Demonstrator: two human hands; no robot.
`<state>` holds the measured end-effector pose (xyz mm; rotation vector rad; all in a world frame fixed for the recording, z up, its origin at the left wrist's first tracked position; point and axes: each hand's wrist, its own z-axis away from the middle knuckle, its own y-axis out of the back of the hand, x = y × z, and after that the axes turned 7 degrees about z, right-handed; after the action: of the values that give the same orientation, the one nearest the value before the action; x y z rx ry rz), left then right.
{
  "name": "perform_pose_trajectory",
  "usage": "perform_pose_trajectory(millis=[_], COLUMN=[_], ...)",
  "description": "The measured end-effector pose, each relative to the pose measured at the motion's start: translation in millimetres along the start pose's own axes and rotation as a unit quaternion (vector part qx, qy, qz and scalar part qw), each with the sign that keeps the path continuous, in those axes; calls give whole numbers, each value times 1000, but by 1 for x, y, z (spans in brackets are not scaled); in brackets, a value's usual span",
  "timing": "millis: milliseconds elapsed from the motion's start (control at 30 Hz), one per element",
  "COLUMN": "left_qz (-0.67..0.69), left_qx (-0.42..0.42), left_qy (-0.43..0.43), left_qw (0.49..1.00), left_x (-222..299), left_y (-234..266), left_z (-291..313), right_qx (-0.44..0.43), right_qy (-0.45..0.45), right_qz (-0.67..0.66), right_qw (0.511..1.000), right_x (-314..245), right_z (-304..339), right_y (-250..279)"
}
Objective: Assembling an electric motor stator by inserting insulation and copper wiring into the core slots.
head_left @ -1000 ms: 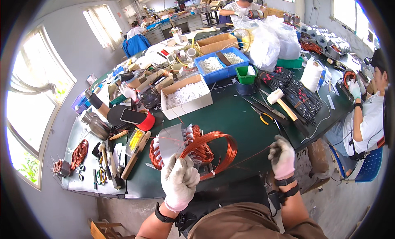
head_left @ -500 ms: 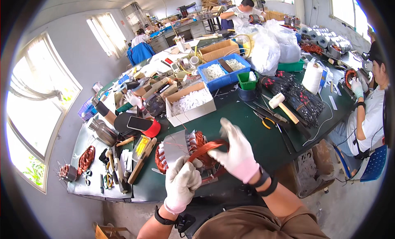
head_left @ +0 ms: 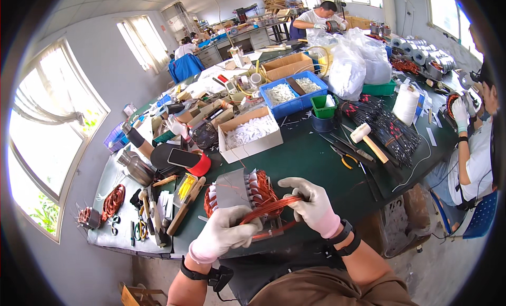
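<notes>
Both of my hands wear white gloves with pink cuffs. Between them stretches a bundled coil of reddish copper wire [head_left: 270,208], gripped at its left end by my left hand [head_left: 225,229] and at its right end by my right hand [head_left: 311,205]. Just beyond the coil sits a motor stator [head_left: 261,186] with copper windings and white insulation strips in its slots. A curved grey sheet [head_left: 230,188] lies over its middle. The held coil and my left hand hide the stator's near side. Another stretch of copper wire [head_left: 271,234] runs below the held coil.
Left of the stator are a wooden stick [head_left: 184,207], a box of yellow pieces [head_left: 186,187] and a phone [head_left: 184,157] by a red tape roll. Beyond stands a carton of white strips [head_left: 250,133]. A mallet [head_left: 369,141] and pliers [head_left: 342,156] lie right. Co-workers handle windings farther off.
My right hand has come down from a raised, spread position and closed on the coil's right end. My left hand has shifted slightly left and turned. The coil now lies flatter. The view has shifted slightly.
</notes>
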<state>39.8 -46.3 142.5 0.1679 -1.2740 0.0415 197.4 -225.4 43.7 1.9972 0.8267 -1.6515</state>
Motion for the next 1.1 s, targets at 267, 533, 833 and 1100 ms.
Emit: perform_pose_trajectory(millis=[267,533,833,1100], left_qz=[251,266,224,352], left_qx=[34,19,-2,74], left_qy=[-97,-96,-138,-209], left_qw=[963,959,965,910], left_x=[-31,-28,-41,-63], left_y=[3,-2,-14,-26], left_z=[5,6,8,3], right_qx=[-111,-116,-139,-104], right_qy=[-29,77,-57,-91], right_qz=[-41,66,3,-13], right_qw=[993,988,989,990], right_x=[-9,-9,4,-4], right_z=[-3,-13,-22,-11], right_y=[8,6,17,3])
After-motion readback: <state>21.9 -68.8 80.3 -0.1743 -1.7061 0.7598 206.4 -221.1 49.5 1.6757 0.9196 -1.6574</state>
